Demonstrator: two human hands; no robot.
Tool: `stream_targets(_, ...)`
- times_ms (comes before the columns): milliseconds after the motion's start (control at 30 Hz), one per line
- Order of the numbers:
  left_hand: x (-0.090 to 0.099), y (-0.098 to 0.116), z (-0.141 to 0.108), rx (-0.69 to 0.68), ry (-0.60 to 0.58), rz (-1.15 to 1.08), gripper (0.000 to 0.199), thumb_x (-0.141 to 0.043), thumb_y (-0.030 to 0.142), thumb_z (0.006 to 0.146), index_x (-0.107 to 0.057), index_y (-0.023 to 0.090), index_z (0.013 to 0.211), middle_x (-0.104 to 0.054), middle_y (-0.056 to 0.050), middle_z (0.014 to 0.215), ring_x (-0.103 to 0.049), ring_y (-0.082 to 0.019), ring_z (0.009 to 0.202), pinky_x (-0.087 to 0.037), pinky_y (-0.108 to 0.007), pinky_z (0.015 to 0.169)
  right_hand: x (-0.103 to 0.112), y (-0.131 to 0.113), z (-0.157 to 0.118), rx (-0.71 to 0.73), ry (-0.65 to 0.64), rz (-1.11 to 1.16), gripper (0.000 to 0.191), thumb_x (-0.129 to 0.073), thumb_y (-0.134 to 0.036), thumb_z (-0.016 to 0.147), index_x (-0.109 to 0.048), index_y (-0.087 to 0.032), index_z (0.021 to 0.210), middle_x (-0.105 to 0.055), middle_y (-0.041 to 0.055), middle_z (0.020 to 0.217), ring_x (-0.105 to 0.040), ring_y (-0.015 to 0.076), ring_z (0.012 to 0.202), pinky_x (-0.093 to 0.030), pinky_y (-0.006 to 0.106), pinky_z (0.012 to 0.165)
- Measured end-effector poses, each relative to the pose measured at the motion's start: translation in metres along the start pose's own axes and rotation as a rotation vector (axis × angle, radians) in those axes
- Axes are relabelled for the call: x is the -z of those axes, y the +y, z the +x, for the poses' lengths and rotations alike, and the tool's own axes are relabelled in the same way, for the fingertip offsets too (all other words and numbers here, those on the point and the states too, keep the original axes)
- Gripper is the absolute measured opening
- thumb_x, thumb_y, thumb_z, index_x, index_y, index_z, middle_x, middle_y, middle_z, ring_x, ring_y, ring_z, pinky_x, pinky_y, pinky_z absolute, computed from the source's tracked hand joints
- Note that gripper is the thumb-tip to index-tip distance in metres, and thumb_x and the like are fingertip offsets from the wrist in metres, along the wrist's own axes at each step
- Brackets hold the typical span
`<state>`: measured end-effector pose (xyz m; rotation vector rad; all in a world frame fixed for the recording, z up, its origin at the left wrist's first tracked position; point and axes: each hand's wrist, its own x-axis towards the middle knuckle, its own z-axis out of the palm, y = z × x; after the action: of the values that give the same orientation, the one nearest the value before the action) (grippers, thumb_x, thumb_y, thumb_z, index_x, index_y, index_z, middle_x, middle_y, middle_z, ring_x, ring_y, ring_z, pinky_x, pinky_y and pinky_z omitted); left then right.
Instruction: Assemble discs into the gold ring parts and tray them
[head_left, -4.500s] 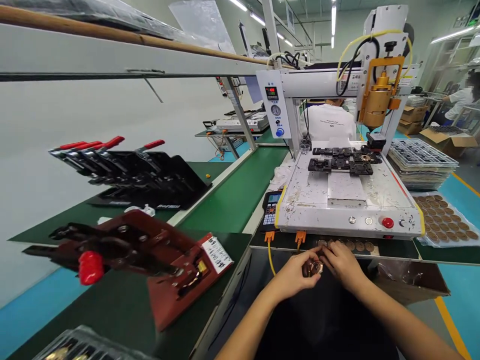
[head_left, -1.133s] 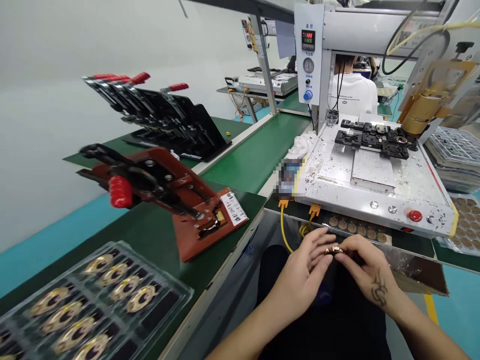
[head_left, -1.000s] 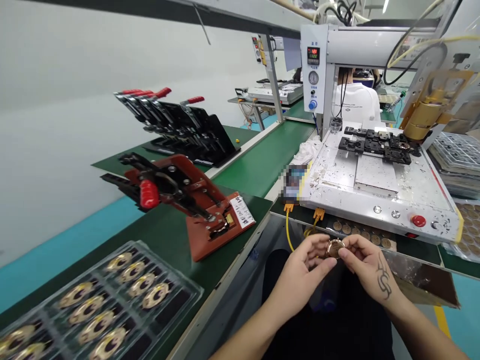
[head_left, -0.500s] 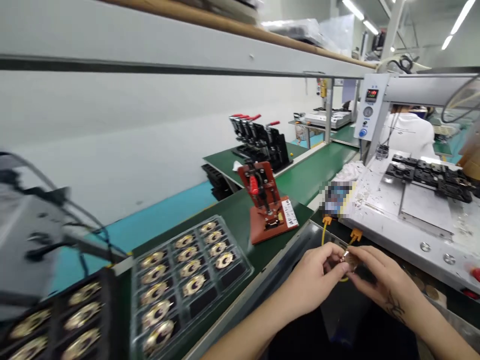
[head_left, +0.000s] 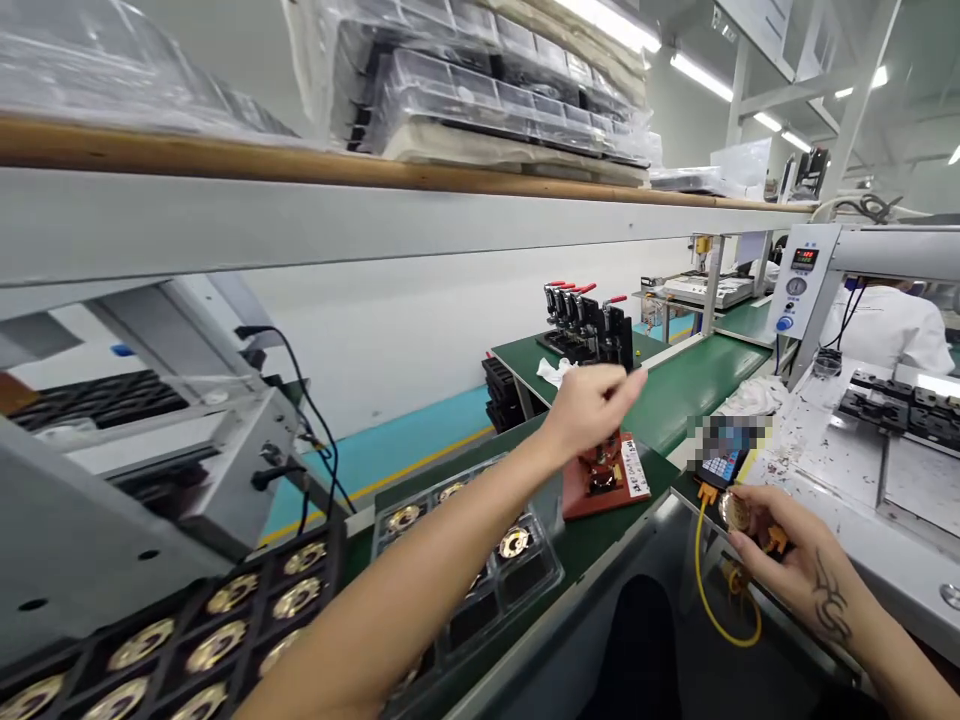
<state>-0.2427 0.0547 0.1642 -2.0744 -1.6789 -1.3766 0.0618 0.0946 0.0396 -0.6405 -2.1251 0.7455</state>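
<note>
My left hand (head_left: 596, 405) is closed in a fist over the upper part of a reddish-brown toggle clamp fixture (head_left: 574, 495), where its lever handle sits; the hand hides the handle. At the right, my right hand (head_left: 784, 540) pinches a round gold-coloured metal part (head_left: 735, 511) between thumb and fingers, its disc face showing. That hand is beside a yellow cable (head_left: 701, 570) with orange plugs. Under my left forearm lies a clear compartment tray (head_left: 551, 575), partly hidden, with gold-coloured ring-shaped parts in it.
A black tray (head_left: 259, 570) of similar gold-coloured parts is at lower left. Black clamps with red handles (head_left: 589, 320) stand farther back. A handheld keypad device (head_left: 724, 455) lies near a white machine (head_left: 817, 450). A shelf (head_left: 450, 225) crosses above; a person in white (head_left: 889, 320) is behind.
My left hand has left the round part and reached forward onto the clamp fixture. My right hand keeps the part and has moved right. The view has shifted left and up.
</note>
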Motion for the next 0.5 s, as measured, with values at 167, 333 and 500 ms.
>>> stream_targets(167,0.022,0.000,0.062,0.299,0.118,-0.344,0.049,-0.051,0.045,0.107,-0.042,0.022,0.064,-0.039,0.006,0.056,-0.042,-0.012,0.052,-0.040,-0.027,0.061,-0.034,-0.007,0.049,-0.050,-0.082,0.150,0.029,-0.071,-0.034,0.092,-0.071,-0.022,0.118,-0.068,0.0033,0.085,-0.063,0.0199,0.073,-0.053,0.032,0.064)
stream_targets(333,0.058,-0.053,0.055,0.400,0.185,-0.358,0.021,-0.054,0.035,0.105,-0.064,0.017,0.102,-0.071,-0.012,0.104,-0.068,-0.021,0.091,-0.053,-0.034,0.083,-0.069,0.003,0.067,-0.057,-0.138,0.221,0.029,-0.072,-0.034,0.090,-0.070,-0.018,0.114,-0.067,0.0024,0.081,-0.060,0.0178,0.068,-0.051,0.030,0.063)
stream_targets(500,0.072,-0.098,-0.045,0.533,-0.329,-0.072,0.030,-0.066,0.042,0.092,-0.075,0.018,0.108,-0.079,-0.013,0.115,-0.071,-0.029,0.102,-0.053,-0.036,0.086,-0.086,0.042,0.055,-0.009,-0.214,0.154,0.027,-0.065,-0.030,0.095,-0.067,-0.018,0.119,-0.067,0.0048,0.091,-0.061,0.0183,0.076,-0.052,0.030,0.069)
